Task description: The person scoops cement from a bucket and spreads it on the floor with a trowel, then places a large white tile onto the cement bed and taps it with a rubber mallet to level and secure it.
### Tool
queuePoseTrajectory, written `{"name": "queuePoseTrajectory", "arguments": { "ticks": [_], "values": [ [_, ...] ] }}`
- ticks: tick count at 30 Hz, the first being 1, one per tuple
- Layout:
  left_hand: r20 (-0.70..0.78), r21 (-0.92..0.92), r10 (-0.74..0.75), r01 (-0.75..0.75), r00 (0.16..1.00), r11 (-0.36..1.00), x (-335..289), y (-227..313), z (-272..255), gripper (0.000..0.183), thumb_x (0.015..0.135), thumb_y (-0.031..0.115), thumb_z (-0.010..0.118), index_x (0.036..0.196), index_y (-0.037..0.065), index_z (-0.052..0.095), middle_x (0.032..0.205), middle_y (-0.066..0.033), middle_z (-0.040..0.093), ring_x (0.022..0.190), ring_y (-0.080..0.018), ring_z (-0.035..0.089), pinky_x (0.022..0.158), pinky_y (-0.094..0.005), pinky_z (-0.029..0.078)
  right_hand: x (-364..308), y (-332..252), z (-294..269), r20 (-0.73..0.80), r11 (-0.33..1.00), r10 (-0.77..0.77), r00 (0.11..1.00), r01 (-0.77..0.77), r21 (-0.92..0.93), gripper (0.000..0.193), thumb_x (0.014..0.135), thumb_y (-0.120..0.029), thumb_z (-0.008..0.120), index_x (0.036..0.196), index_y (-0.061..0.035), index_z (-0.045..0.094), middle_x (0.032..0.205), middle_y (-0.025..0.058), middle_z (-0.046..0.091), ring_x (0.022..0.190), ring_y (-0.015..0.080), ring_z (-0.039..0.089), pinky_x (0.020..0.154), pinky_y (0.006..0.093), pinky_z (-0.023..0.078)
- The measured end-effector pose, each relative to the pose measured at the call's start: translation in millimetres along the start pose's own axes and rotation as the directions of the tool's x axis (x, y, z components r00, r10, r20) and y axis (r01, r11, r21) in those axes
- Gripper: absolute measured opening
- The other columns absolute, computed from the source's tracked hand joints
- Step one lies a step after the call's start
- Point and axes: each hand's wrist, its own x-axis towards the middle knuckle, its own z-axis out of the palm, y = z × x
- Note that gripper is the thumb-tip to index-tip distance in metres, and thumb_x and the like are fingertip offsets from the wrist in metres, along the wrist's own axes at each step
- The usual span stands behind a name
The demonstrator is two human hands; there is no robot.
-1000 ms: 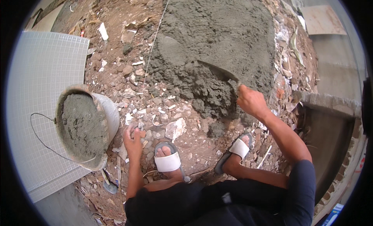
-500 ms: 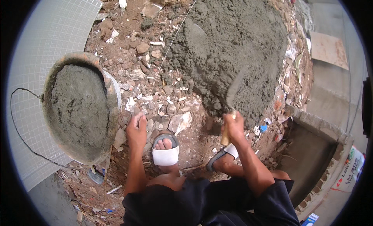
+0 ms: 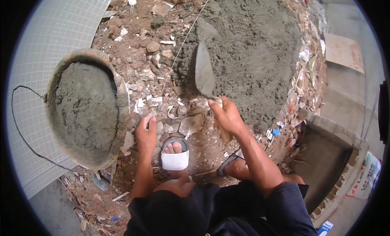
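Observation:
My right hand point(image 3: 229, 116) is closed round the wooden handle of a trowel point(image 3: 205, 71). The trowel's flat grey blade points away from me, over the left edge of a spread of wet mortar point(image 3: 256, 53). My left hand point(image 3: 146, 130) hangs above the rubble, in front of my left foot, its fingers loosely curled in with no object visible in them. Left of that hand stands a round tub point(image 3: 122, 100) with a wire handle, filled with grey mortar point(image 3: 85, 106).
A thin string point(image 3: 185, 43) runs along the mortar's left side. Grey gridded tiles point(image 3: 61, 29) lie beyond the tub. Stones and rubble point(image 3: 152, 48) cover the soil. At right are a low-walled pit point(image 3: 323, 154), a flat board point(image 3: 344, 52) and a printed bag point(image 3: 367, 175).
My right hand has swung the trowel leftward and away across the mortar, to its left edge. My left hand has hardly moved.

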Motion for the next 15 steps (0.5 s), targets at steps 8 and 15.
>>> {"name": "queuePoseTrajectory", "arguments": {
  "ticks": [8, 15],
  "values": [
    [0.018, 0.050, 0.074, -0.075, 0.997, 0.996, -2, 9, -1, 0.029, 0.095, 0.020, 0.061, 0.112, -0.003, 0.066, 0.106, -0.0181, 0.070, 0.099, -0.0267, 0.067, 0.090, -0.0354, 0.050, 5, 4, -78, -0.363, 0.993, 0.100, 0.926, -0.072, 0.090, 0.052, 0.097, -0.045, 0.054, 0.120, 0.0012, 0.053, 0.076, 0.0073, 0.058, 0.057, 0.0127, 0.060, 0.045, 0.0277, 0.051],
    [0.043, 0.063, 0.067, -0.069, 0.997, 0.996, -5, 23, -2, 0.033, 0.097, 0.024, 0.060, 0.115, -0.004, 0.065, 0.107, -0.0158, 0.070, 0.100, -0.0219, 0.064, 0.091, -0.0335, 0.048, 27, -7, -35, -0.029, 0.978, 0.171, 0.985, -0.174, -0.118, 0.051, 0.101, -0.041, 0.049, 0.121, 0.0060, 0.050, 0.078, 0.0151, 0.064, 0.061, 0.0209, 0.064, 0.054, 0.0365, 0.055]
  ]
}}
